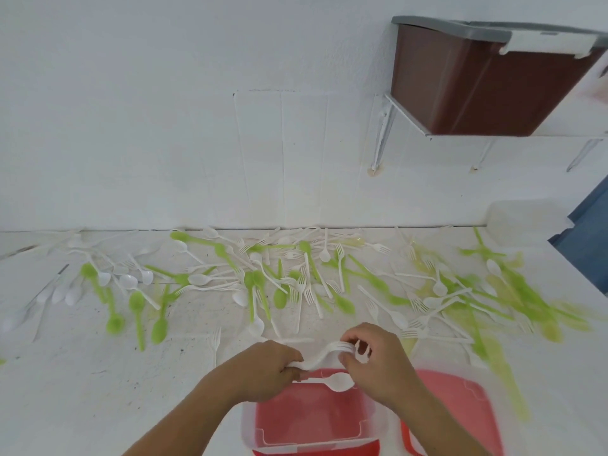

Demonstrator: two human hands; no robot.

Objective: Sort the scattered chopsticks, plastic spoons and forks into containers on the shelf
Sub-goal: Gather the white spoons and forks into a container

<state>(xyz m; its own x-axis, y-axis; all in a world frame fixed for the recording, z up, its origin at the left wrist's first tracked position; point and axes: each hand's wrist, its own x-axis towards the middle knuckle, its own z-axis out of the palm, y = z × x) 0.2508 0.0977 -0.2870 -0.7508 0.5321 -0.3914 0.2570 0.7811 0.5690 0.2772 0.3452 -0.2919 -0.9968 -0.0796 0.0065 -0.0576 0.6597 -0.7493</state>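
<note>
My left hand and my right hand together hold a bunch of white plastic forks just above a clear container that stands on a red lid. The left hand grips the handles, and the right hand's fingers curl round the tine end. A white spoon lies across the container under the forks. White and green spoons and forks lie scattered across the white table behind.
A second clear container on a red lid stands at the right. A brown bin with a grey lid sits on a wall shelf upper right. A translucent box stands at the table's far right corner.
</note>
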